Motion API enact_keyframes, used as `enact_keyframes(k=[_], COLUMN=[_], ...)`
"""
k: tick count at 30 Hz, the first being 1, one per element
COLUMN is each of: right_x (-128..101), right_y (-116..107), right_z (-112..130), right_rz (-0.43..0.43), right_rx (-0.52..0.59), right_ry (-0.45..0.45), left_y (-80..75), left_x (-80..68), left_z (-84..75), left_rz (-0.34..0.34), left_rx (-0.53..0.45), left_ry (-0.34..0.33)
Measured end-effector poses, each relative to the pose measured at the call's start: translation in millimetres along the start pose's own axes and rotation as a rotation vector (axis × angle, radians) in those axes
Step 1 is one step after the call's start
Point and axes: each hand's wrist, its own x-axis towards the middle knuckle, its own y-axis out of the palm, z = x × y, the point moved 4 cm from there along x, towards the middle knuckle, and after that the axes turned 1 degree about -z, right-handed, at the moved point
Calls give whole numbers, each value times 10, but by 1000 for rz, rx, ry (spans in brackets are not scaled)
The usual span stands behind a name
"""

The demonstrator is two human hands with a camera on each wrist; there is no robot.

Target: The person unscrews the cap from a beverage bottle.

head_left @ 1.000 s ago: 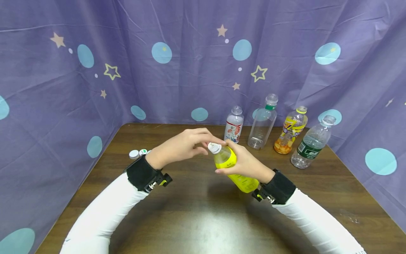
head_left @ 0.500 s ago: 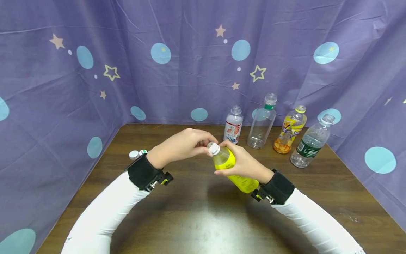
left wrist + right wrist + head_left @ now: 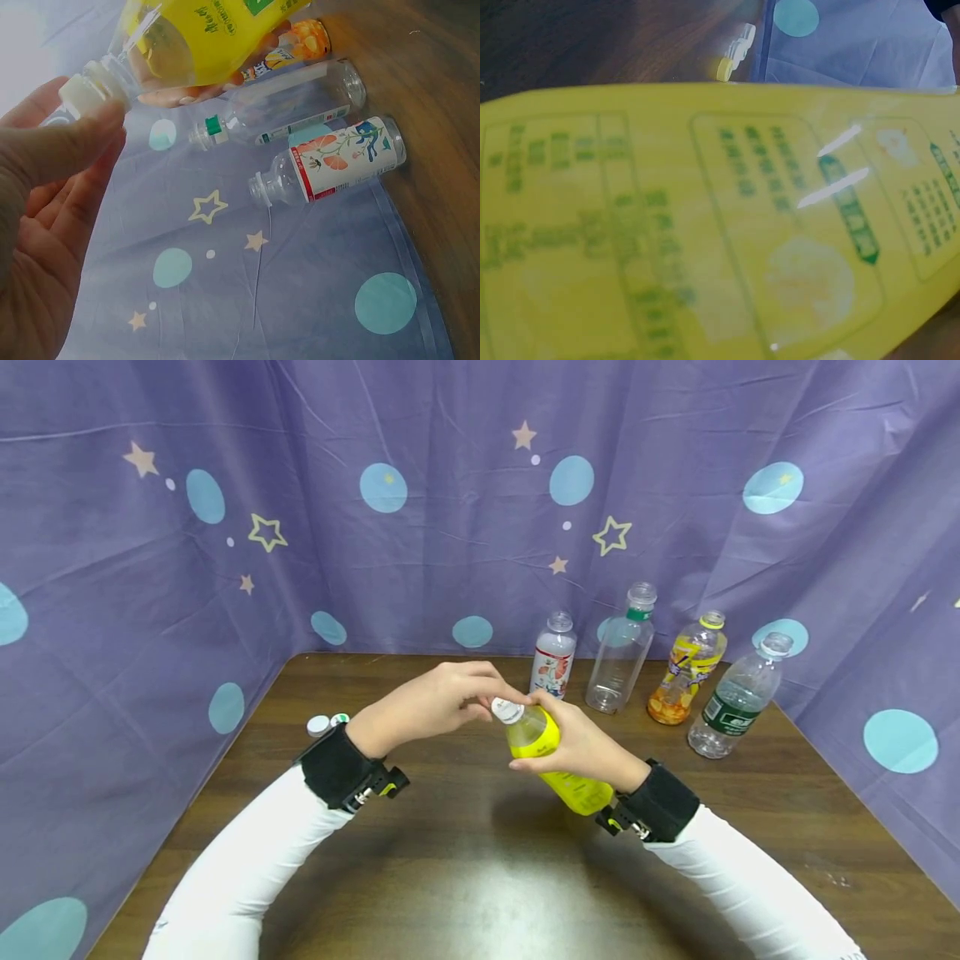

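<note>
Tilted above the table, a clear bottle with a yellow label (image 3: 575, 787) is gripped round its upper body by my right hand (image 3: 577, 739). Its white cap (image 3: 507, 710) sits on the neck and points up and to the left. The left hand (image 3: 442, 702) is at the cap; in the left wrist view its thumb (image 3: 94, 127) lies against the cap's side, with fingers on the far side. The yellow label (image 3: 705, 225) fills most of the right wrist view, which hides the right fingers.
Several uncapped bottles stand at the back right: a small one with a printed label (image 3: 552, 670), a tall clear one (image 3: 620, 664), a yellow-labelled one (image 3: 686, 668) and a green-labelled one (image 3: 731, 710). Loose caps (image 3: 318, 725) lie at the left, before the purple curtain (image 3: 465, 527).
The left fingers curled in round the cap half a second ago, and now reach forward over it again. The right hand and bottle have barely moved.
</note>
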Motion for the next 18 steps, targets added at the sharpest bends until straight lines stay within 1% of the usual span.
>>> enact_keyframes(k=[2, 4, 9, 12, 18], right_x=[4, 10, 15, 18, 30], right_y=[0, 3, 7, 8, 20], right_z=[-2, -5, -10, -20, -30], right_rz=[9, 19, 29, 30, 31], right_rx=[3, 5, 6, 5, 3], right_ry=[5, 4, 2, 0, -8], left_y=[-5, -10, -7, 1, 14], left_x=[1, 2, 3, 10, 14], left_z=[-5, -7, -3, 8, 29], left_rz=[-20, -32, -25, -4, 40], left_rx=[17, 29, 40, 48, 59], left_ry=[17, 17, -2, -36, -134])
